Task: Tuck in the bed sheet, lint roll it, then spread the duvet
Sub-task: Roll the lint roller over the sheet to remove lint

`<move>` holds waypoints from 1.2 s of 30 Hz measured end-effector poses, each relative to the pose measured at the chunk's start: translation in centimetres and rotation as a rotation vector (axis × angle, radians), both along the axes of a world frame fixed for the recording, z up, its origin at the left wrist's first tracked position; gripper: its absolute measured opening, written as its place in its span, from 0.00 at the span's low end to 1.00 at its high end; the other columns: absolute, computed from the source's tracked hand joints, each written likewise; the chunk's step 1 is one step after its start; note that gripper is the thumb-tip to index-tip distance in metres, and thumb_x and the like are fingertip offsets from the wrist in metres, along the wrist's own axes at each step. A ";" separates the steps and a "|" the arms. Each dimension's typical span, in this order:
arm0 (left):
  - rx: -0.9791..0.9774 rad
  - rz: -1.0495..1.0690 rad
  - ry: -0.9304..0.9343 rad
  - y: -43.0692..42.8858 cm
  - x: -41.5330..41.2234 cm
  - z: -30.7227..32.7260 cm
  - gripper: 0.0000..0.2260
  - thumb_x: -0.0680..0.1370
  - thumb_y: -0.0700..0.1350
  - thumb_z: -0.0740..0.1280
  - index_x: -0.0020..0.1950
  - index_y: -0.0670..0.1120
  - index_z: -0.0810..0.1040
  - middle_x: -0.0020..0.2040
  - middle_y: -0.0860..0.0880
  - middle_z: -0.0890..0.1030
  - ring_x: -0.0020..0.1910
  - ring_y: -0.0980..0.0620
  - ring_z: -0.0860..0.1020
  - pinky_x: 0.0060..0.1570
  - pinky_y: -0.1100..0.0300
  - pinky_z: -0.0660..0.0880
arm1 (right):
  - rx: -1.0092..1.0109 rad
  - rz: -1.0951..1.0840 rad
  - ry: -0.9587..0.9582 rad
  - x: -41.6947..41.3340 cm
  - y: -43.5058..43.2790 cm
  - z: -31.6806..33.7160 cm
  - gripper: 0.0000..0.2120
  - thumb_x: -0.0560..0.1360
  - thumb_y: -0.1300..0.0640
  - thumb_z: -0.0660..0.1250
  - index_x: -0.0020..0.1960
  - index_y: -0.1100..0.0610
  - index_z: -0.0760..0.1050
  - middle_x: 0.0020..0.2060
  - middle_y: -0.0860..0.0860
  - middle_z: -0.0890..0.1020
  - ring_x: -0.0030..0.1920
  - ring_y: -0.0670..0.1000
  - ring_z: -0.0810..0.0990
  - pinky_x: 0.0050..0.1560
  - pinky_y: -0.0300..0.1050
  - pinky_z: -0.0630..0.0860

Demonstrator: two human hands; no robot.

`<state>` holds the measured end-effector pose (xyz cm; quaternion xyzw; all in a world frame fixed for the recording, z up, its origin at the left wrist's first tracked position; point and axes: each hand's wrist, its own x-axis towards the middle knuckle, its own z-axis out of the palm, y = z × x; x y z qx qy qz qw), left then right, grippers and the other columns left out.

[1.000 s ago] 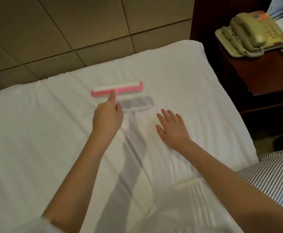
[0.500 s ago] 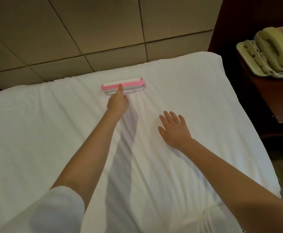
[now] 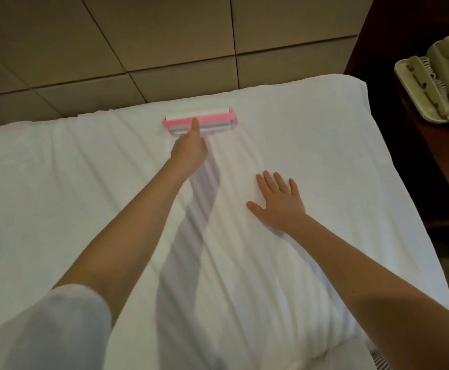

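White sheet (image 3: pixel 311 145) covers the bed, rippled in long creases running toward the head end. Near that far edge sits the roller (image 3: pixel 212 119) on the sheet: pink frame, white roll. The left hand (image 3: pixel 190 152) grips its handle, arm stretched out, forefinger straight along the pink stem; the handle is mostly hidden under the hand. The right hand (image 3: pixel 278 202) lies flat on the sheet, fingers spread, well apart from the roller. Beyond are tan wall panels (image 3: pixel 164 36) — and at right a phone (image 3: pixel 447 76), cut off by the frame, on a dark nightstand (image 3: pixel 437 161).

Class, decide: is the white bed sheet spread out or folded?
Spread out: the white bed sheet lies flat to its far edge and corner, with long creases.
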<state>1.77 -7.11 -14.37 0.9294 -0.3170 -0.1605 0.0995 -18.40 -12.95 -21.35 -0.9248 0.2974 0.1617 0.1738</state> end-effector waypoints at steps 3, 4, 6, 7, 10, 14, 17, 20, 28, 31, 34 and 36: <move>-0.011 0.032 0.011 -1.7 0.2 0.2 0.25 0.82 0.42 0.52 0.78 0.46 0.47 0.51 0.41 0.76 0.45 0.44 0.74 0.36 0.56 0.67 | 0.009 0.007 -0.001 -0.2 -0.3 -0.3 0.34 0.79 0.38 0.44 0.76 0.52 0.34 0.76 0.48 0.37 0.75 0.50 0.35 0.74 0.51 0.34; 0.017 0.037 0.017 -1.3 -0.4 0.6 0.25 0.82 0.41 0.52 0.78 0.46 0.48 0.56 0.40 0.76 0.49 0.43 0.76 0.39 0.55 0.68 | 0.010 0.012 0.003 -0.2 -0.3 -0.3 0.34 0.79 0.37 0.44 0.76 0.52 0.33 0.76 0.48 0.37 0.75 0.50 0.35 0.73 0.51 0.34; 0.086 0.017 0.034 1.0 -2.2 1.5 0.24 0.81 0.41 0.52 0.77 0.46 0.51 0.62 0.39 0.73 0.54 0.40 0.76 0.44 0.56 0.70 | 0.014 0.012 0.004 -0.1 -0.3 -0.5 0.34 0.79 0.37 0.44 0.76 0.52 0.33 0.76 0.48 0.36 0.75 0.50 0.35 0.73 0.51 0.33; 0.121 -0.009 0.040 2.6 -3.3 1.7 0.24 0.81 0.42 0.52 0.77 0.46 0.52 0.63 0.39 0.73 0.55 0.39 0.76 0.45 0.56 0.69 | 0.018 0.009 0.002 0.0 -0.3 -0.6 0.34 0.79 0.37 0.44 0.76 0.51 0.33 0.76 0.48 0.36 0.75 0.50 0.35 0.73 0.51 0.33; 0.167 -0.071 0.056 6.2 -5.8 2.0 0.24 0.82 0.44 0.52 0.78 0.46 0.51 0.62 0.38 0.74 0.54 0.38 0.76 0.45 0.57 0.68 | 0.031 0.008 0.015 0.2 -0.4 -0.7 0.35 0.78 0.36 0.44 0.76 0.51 0.32 0.75 0.48 0.35 0.75 0.49 0.34 0.72 0.51 0.32; 0.081 -0.064 -0.009 2.6 -2.3 0.9 0.25 0.82 0.43 0.52 0.78 0.45 0.49 0.55 0.38 0.76 0.53 0.38 0.75 0.46 0.53 0.70 | 0.034 0.017 0.053 0.4 -0.5 -0.9 0.35 0.78 0.35 0.44 0.75 0.50 0.31 0.75 0.47 0.34 0.75 0.49 0.33 0.72 0.51 0.32; -0.020 0.012 0.025 -2.0 1.0 0.0 0.25 0.83 0.44 0.51 0.78 0.47 0.46 0.44 0.43 0.75 0.42 0.44 0.75 0.36 0.55 0.67 | 0.035 0.013 0.063 0.5 -0.6 -0.7 0.35 0.78 0.35 0.43 0.75 0.50 0.31 0.75 0.47 0.34 0.75 0.49 0.33 0.72 0.51 0.32; -0.007 0.045 0.038 -3.6 0.8 0.0 0.26 0.82 0.42 0.52 0.78 0.47 0.46 0.55 0.39 0.76 0.51 0.42 0.76 0.39 0.55 0.67 | 0.041 0.008 0.087 0.9 -0.7 0.0 0.36 0.78 0.35 0.45 0.76 0.50 0.33 0.76 0.48 0.36 0.75 0.50 0.35 0.73 0.52 0.34; 0.208 -0.062 0.030 3.4 -4.3 2.9 0.23 0.82 0.44 0.52 0.77 0.47 0.53 0.65 0.39 0.72 0.61 0.40 0.73 0.51 0.55 0.70 | -0.024 -0.123 0.003 3.8 -0.9 0.9 0.42 0.75 0.31 0.50 0.77 0.52 0.37 0.76 0.50 0.40 0.76 0.55 0.37 0.72 0.59 0.37; 0.165 -0.051 -0.019 -0.4 -1.4 2.1 0.24 0.81 0.43 0.52 0.77 0.46 0.52 0.65 0.36 0.71 0.61 0.37 0.73 0.53 0.52 0.70 | 0.022 -0.138 0.034 3.7 -0.9 -0.3 0.43 0.73 0.29 0.49 0.76 0.50 0.33 0.75 0.49 0.34 0.74 0.54 0.32 0.70 0.62 0.34; 0.027 -0.007 0.000 -5.2 3.7 -0.3 0.25 0.82 0.43 0.52 0.78 0.47 0.47 0.61 0.35 0.74 0.55 0.37 0.76 0.46 0.54 0.70 | 0.044 -0.144 0.044 3.8 -1.2 -0.6 0.43 0.73 0.28 0.49 0.76 0.49 0.32 0.75 0.48 0.33 0.74 0.53 0.31 0.70 0.62 0.33; -0.049 0.003 0.022 -7.1 5.4 -1.4 0.25 0.83 0.45 0.51 0.78 0.47 0.46 0.60 0.37 0.75 0.55 0.38 0.76 0.44 0.55 0.69 | 0.056 -0.142 0.070 4.0 -1.3 -0.5 0.43 0.73 0.28 0.50 0.76 0.49 0.33 0.75 0.49 0.34 0.74 0.54 0.32 0.70 0.62 0.33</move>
